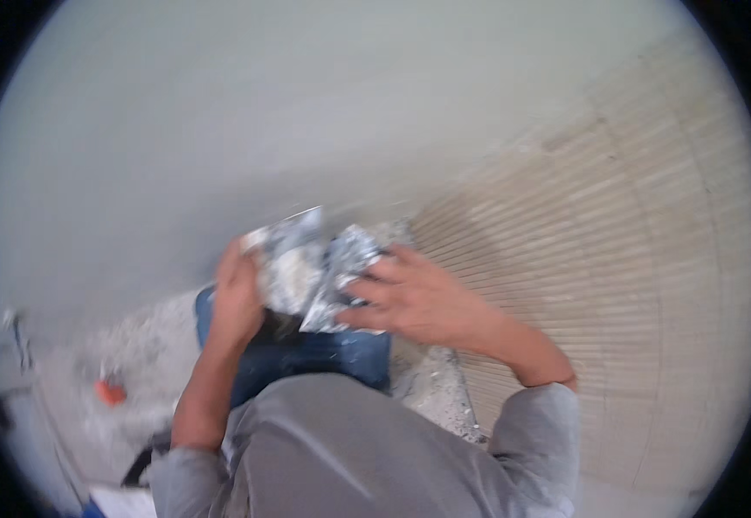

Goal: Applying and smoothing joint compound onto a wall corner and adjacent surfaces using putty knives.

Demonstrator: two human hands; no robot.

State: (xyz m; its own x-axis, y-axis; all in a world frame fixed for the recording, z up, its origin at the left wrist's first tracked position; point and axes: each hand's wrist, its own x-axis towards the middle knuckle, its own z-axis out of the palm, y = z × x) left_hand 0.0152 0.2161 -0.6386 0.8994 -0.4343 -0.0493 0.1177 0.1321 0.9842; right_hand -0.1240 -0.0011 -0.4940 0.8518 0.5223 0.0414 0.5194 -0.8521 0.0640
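Observation:
My left hand [236, 298] is closed around the left edge of a shiny silver foil packet [293, 272], which has a whitish patch in its middle. Beside it, crumpled silver foil [351, 250] lies under the fingers of my right hand [406, 298]. Those fingers are bent and slightly spread against the foil, and the right thumb is hidden. Whether the two silver parts are joined is blurred. Both are held up in front of me, above something dark blue [341, 356] that could be cloth or a container.
A smooth grey wall [263, 104] stands in front. To the right spreads a beige ribbed surface [591, 259]. Pale dust and crumbs lie on the floor [147, 354] at left, with a small orange object [110, 393]. Rubble-like grit [444, 388] shows beside my right forearm.

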